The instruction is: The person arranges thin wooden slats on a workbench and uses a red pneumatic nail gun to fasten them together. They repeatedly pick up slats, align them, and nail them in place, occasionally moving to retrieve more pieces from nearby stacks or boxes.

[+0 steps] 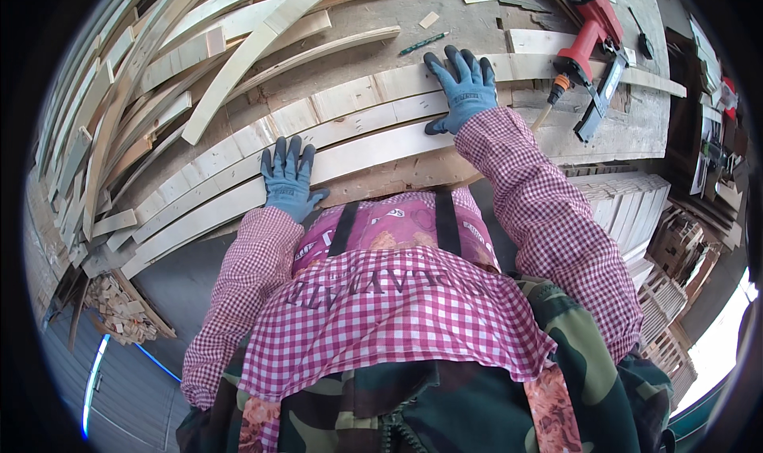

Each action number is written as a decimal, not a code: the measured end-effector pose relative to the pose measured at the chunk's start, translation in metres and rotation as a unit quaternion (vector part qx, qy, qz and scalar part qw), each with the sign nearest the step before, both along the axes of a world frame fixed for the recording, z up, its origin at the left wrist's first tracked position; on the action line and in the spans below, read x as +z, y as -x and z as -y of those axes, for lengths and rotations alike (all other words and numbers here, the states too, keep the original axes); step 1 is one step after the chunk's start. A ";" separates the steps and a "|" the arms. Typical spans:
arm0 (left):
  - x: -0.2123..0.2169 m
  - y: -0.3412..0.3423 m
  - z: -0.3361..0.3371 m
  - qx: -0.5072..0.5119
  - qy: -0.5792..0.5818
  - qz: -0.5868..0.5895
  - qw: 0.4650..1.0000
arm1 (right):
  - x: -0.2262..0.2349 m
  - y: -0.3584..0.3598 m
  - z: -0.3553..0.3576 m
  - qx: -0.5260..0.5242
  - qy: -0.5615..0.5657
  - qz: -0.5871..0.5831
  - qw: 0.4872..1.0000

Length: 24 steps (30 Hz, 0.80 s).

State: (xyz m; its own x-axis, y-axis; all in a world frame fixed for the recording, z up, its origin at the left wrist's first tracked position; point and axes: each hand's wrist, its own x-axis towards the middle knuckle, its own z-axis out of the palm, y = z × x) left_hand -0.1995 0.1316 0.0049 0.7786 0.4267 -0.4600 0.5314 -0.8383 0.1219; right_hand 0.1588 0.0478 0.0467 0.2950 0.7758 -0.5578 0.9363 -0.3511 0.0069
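Both my hands wear blue gloves with dark fingertips, and checked sleeves cover my arms. Three long pale wooden strips lie side by side across the workbench in front of me. My left hand (289,181) rests with fingers spread on the nearest wooden strip (208,208) and the middle strip (350,128). Farther right, my right hand (464,89) lies with its fingers fanned out over the far strip (334,98), its thumb reaching down to the nearest one. Neither hand grips anything.
A red nail gun (590,32) with an orange hose fitting lies at the right of the workbench (640,127). A green pen (424,44) lies beyond my right hand. Loose strips (262,36) pile up at the left. Wood offcuts (119,306) fill a box at lower left.
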 end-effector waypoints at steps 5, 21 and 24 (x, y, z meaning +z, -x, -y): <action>-0.019 0.009 0.000 -0.020 -0.062 0.074 0.995 | -0.010 0.019 0.047 -0.218 -0.253 -0.051 0.941; 0.003 0.001 0.000 -0.052 -0.081 0.131 0.987 | -0.036 0.026 0.105 -0.602 -0.156 -0.205 0.756; 0.020 -0.007 0.002 -0.036 -0.072 0.105 0.991 | -0.039 0.029 0.113 -0.585 -0.204 -0.230 0.750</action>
State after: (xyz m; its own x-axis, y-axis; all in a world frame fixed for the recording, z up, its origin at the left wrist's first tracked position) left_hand -0.1927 0.1293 0.0251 0.8818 0.4161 -0.2221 0.4450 -0.8899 0.0999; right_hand 0.1297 -0.0657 0.0076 0.7570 0.2687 -0.5957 -0.1450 -0.8198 -0.5540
